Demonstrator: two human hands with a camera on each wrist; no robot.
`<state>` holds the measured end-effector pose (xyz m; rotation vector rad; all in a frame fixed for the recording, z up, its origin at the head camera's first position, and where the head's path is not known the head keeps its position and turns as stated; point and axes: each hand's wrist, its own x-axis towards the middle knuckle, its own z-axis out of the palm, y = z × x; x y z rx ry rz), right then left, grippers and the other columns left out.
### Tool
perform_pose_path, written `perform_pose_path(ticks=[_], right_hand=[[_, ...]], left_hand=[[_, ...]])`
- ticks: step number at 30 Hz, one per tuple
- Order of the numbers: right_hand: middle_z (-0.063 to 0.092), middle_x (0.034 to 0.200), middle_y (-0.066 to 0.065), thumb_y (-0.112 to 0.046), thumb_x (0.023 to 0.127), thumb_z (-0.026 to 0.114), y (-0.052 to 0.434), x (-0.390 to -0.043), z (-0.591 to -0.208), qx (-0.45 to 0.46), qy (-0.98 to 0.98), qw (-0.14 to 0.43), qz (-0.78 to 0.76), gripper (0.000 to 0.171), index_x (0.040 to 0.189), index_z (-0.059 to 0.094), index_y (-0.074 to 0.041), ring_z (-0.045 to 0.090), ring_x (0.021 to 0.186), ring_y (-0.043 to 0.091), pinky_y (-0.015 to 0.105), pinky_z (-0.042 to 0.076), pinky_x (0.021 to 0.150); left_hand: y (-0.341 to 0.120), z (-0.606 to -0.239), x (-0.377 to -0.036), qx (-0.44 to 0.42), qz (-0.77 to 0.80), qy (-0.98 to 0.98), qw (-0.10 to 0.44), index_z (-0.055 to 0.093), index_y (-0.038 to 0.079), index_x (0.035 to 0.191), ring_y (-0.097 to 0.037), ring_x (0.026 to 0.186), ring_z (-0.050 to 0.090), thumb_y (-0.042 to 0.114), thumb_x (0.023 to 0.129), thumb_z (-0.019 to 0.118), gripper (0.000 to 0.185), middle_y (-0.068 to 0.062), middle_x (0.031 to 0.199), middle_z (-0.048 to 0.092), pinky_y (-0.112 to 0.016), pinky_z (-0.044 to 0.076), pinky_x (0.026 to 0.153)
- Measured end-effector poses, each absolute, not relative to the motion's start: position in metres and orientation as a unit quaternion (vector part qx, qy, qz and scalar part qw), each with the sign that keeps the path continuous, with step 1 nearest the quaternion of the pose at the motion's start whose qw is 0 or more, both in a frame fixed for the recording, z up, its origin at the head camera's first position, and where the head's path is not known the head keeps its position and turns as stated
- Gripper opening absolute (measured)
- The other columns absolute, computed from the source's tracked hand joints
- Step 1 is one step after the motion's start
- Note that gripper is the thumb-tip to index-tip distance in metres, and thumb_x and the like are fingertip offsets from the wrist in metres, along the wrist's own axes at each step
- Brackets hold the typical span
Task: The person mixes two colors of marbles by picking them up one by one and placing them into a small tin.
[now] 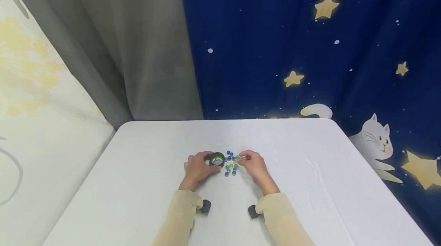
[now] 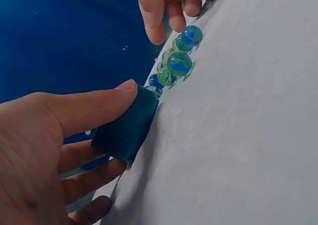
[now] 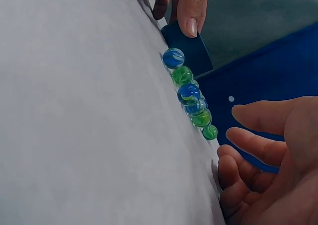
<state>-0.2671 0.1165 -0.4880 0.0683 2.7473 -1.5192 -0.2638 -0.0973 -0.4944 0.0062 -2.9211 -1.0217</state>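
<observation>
My left hand (image 1: 200, 167) grips a small dark round cup (image 1: 211, 160) standing on the white cloth, thumb on its near side. In the left wrist view the cup (image 2: 126, 125) looks dark teal, with the thumb and fingers round its wall. Something yellow-green shows inside it. Just right of the cup lie several blue and green glass marbles (image 1: 231, 166), loosely grouped. At the group's right edge is my right hand (image 1: 254, 164), its fingers bent and thumb apart from the index finger. The right wrist view shows nothing between them, close beside a green marble (image 3: 210, 132).
A white cloth covers the table (image 1: 293, 142). Behind it hang a grey curtain (image 1: 155, 46) and a dark blue curtain (image 1: 255, 46) with stars and a cat. Two dark wrist devices, left (image 1: 205, 207) and right (image 1: 253, 211), sit by the sleeves.
</observation>
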Motion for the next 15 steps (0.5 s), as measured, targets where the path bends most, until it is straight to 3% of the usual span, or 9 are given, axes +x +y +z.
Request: perform_pose_path(ticks=[7, 15], right_hand=[[0.065, 0.099, 0.008, -0.015, 0.088, 0.067, 0.1115, -0.2688, -0.4843, -0.008, 0.900, 0.037, -0.435, 0.040, 0.128, 0.062, -0.012, 0.060, 0.084, 0.022, 0.040, 0.051, 0.074], [0.066, 0.108, 0.014, -0.004, 0.089, 0.059, 0.1106, -0.2709, -0.4832, -0.042, 0.919, 0.047, -0.390, 0.043, 0.132, 0.060, -0.009, 0.060, 0.092, 0.026, 0.047, 0.048, 0.086]], left_hand=[[-0.1019, -0.4947, -0.2645, -0.002, -0.330, -0.943, 0.030, 0.067, 0.020, 0.122, -0.028, 0.101, 0.047, 0.046, 0.066, 0.086, 0.065, -0.006, 0.121, 0.065, -0.046, 0.031, 0.080], [-0.1021, -0.4939, -0.2642, -0.008, -0.330, -0.944, 0.027, 0.067, 0.020, 0.122, -0.029, 0.100, 0.047, 0.047, 0.066, 0.085, 0.065, -0.006, 0.122, 0.065, -0.046, 0.032, 0.080]])
